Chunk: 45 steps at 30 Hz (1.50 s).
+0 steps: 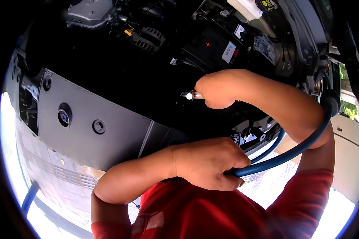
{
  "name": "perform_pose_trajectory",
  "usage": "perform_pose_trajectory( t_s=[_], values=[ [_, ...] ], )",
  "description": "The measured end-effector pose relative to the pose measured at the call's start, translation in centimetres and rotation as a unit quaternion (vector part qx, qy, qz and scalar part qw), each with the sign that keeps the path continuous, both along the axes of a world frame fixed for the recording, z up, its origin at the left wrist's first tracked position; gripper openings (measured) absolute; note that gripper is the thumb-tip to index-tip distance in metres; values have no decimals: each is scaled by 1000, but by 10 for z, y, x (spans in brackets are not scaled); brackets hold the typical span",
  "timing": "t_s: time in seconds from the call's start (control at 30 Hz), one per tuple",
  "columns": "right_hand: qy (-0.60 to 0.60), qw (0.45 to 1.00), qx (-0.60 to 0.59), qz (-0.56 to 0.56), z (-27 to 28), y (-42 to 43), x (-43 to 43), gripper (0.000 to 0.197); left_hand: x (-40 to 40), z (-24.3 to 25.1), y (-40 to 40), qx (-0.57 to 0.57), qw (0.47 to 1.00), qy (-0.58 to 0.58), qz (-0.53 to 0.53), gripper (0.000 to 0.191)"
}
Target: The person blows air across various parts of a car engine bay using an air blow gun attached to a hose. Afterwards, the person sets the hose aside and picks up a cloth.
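My left hand [211,164] is closed around a blue hose [282,158] in front of my red shirt. From that fist the hose curves up to the right, across my right arm near the elbow. My right hand [220,89] reaches over the open engine bay of a car, its fingers wrapped around a metal-tipped tool [190,95]. Only the bright, shiny end of this tool shows; the grip is hidden in my fist, so its exact kind cannot be told. Just beyond that hand sits a black car battery [206,44] with a red plus mark and labels.
A grey front panel [113,131] with bolts borders the bay. Further in are an alternator [149,38], a yellow dipstick handle [128,32], a metal engine cover [91,13] and a white fluid reservoir [246,8]. Dark shadow hides much of the bay.
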State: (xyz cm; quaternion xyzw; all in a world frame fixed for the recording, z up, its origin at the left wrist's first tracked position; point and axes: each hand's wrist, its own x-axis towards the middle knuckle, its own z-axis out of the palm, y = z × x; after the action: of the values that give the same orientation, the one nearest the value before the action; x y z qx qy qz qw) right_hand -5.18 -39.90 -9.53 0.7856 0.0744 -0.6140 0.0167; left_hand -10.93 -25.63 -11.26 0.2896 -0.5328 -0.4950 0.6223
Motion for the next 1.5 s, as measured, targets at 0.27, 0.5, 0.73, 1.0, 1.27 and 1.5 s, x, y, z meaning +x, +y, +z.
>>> perform_pose_trajectory(
  t_s=[0.27,0.5,0.73,1.0,1.27,1.5],
  values=[
    [-38,999,5,32,-15,-6,9,28,-3,-4,-2,-6,999,38,-3,24],
    [-11,992,-26,125,-24,-14,4,29,-1,-5,-2,-2,999,37,22,22],
    [-13,988,-49,148,-28,-11,8,28,-1,-6,-2,-20,998,42,29,20],
    [-63,995,-50,64,-33,-12,4,26,-4,-6,-2,-12,999,9,29,19],
    [-145,988,-42,21,-58,1,-11,29,-4,-3,-1,8,1000,-1,13,19],
    [-173,985,-3,-15,-60,-2,-12,27,-4,-4,-3,29,999,-45,7,24]
  ],
)
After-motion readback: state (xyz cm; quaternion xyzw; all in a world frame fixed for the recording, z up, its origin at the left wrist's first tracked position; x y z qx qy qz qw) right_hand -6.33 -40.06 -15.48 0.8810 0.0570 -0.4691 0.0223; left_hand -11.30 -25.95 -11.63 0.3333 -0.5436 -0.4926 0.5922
